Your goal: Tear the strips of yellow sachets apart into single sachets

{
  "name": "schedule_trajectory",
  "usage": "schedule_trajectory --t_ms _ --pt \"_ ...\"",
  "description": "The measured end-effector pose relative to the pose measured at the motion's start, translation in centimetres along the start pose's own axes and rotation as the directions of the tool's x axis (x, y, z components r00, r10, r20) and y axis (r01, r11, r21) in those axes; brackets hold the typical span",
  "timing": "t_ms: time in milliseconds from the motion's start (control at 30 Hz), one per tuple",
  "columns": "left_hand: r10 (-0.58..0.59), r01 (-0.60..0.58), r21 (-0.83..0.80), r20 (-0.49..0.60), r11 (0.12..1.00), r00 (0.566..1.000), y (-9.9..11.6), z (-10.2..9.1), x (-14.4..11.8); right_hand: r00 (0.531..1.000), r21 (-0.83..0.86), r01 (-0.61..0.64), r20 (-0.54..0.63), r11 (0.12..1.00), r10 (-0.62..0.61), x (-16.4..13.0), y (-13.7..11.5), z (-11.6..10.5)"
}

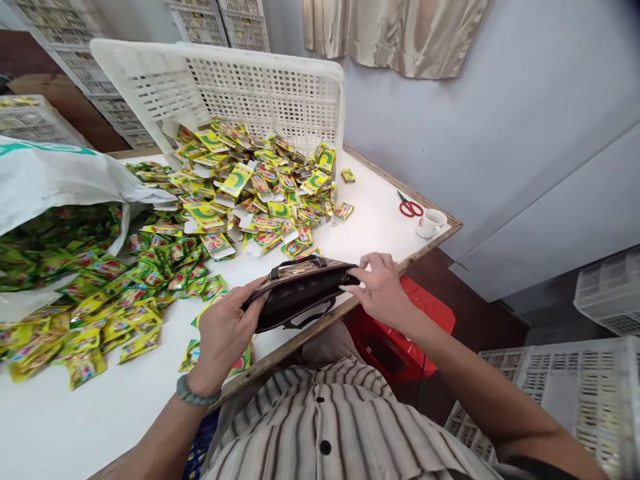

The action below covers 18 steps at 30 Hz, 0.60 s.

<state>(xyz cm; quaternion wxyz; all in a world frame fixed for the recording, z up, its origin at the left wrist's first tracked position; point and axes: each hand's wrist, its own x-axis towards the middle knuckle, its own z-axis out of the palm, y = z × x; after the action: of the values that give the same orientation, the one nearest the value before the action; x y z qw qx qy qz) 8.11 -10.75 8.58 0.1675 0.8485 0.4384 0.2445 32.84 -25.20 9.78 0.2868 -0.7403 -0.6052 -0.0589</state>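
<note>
A brown handbag [295,293] with dark handles lies at the table's front edge. My left hand [225,333] grips its left end. My right hand [381,288] pinches its right end, near the zip. Just beyond the bag, a heap of green and yellow sachets [135,280] and small flat cartons [250,193] covers the white table [100,413].
A tipped white perforated crate [225,87] stands behind the cartons. A white sack [55,180] full of sachets lies at the left. Red scissors [410,208] and a white cup [431,222] sit at the far right corner. A red stool [400,340] and more crates [575,393] are on the floor at right.
</note>
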Motion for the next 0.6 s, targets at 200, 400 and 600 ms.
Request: schedule_trajectory --t_ms 200,400,600 --pt "0.079 -0.078 -0.039 0.018 0.996 0.997 -0.5 0.5 -0.4 0.981 -0.081 -0.065 0.176 0.995 0.078 2.7 2.0 1.1" --pt "0.11 -0.106 -0.046 0.086 0.993 0.99 -0.1 -0.6 -0.2 0.905 -0.143 -0.153 0.376 0.978 0.197 3.5 0.9 -0.2" --pt "0.12 -0.12 -0.008 0.121 0.993 0.985 -0.1 -1.1 0.6 0.959 -0.345 0.082 0.281 0.935 0.019 3.2 -2.6 -0.5"
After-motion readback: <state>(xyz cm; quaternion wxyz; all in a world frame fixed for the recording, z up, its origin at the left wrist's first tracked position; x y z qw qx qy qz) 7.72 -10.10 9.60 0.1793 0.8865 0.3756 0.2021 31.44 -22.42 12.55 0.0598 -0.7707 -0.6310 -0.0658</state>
